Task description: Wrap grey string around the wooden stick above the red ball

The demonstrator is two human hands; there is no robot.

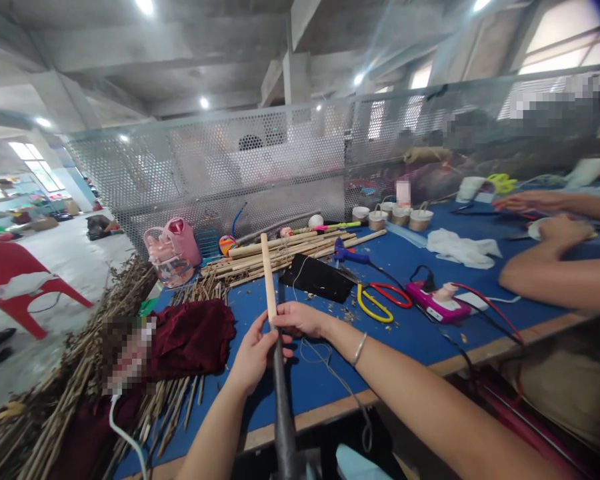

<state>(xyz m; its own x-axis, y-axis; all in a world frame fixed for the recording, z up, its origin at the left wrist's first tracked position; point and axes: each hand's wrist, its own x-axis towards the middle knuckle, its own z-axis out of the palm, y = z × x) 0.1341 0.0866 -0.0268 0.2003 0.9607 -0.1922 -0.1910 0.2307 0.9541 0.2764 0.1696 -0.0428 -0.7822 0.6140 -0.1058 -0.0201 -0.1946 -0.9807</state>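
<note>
Between my two hands is a slim stick [269,277], pale bare wood at its upper end and dark grey lower down. My left hand [253,353] is closed around it just below where the colours meet. From the other side, my right hand [300,320] pinches it at that junction with thumb and fingers. The stick leans slightly, its grey end running down toward me past the table edge. Beyond my right hand lie a black cloth [323,277] and scissors [365,308] with yellow and red handles. A thin cord [325,360] trails over the table near my right wrist.
Wooden sticks [300,248] lie behind, by a blue glue gun [351,255]. Dried stalks [80,380] and maroon cloth [193,337] are left. A magenta power strip [437,308] with cables and white gloves [463,248] lie right, near a co-worker's hands [565,230]. Mesh panels [230,173] stand behind.
</note>
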